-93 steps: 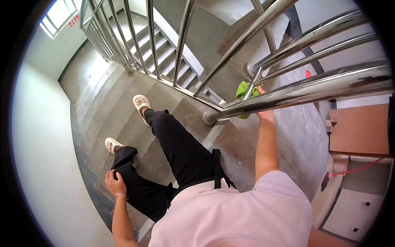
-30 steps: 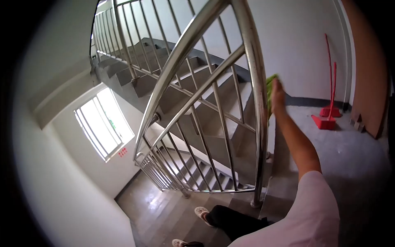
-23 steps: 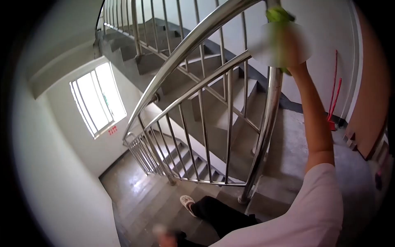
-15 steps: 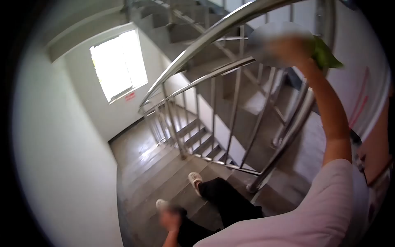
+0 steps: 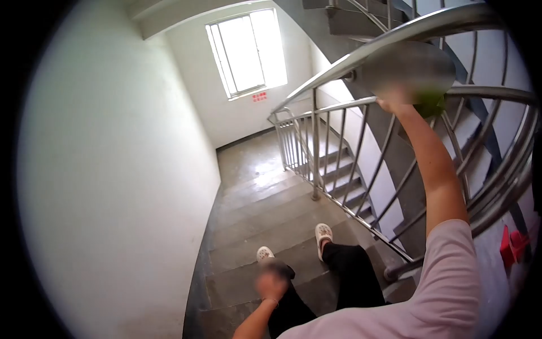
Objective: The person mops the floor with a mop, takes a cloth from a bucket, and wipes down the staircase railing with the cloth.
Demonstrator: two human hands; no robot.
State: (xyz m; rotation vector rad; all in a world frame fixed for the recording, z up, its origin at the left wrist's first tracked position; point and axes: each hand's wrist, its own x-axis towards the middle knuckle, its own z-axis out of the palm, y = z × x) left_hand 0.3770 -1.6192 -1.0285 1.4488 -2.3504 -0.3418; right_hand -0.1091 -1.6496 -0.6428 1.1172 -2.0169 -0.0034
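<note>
My right hand (image 5: 395, 97) is stretched out to the metal stair railing (image 5: 370, 53). A blur covers most of this hand and its fingers. Green cloth (image 5: 432, 106) shows beside and below it, apparently held against the railing. Down in front of my black trousers (image 5: 358, 277) is my left hand (image 5: 272, 283), also blurred, so its fingers cannot be made out. Nothing recognisable shows in it. My feet in white clogs (image 5: 323, 233) are on the grey stairs (image 5: 248, 246).
A white wall (image 5: 113, 186) runs along the left. Below, the steps lead to a landing (image 5: 254, 155) under a bright window (image 5: 245, 53) with red lettering beneath. Upright bars (image 5: 344, 135) border the stairwell on the right. A red object (image 5: 512, 247) stands at the right edge.
The view has turned to the right, so the window and landing sit further right. My right hand with the green cloth has come a little lower in view, still at the railing.
</note>
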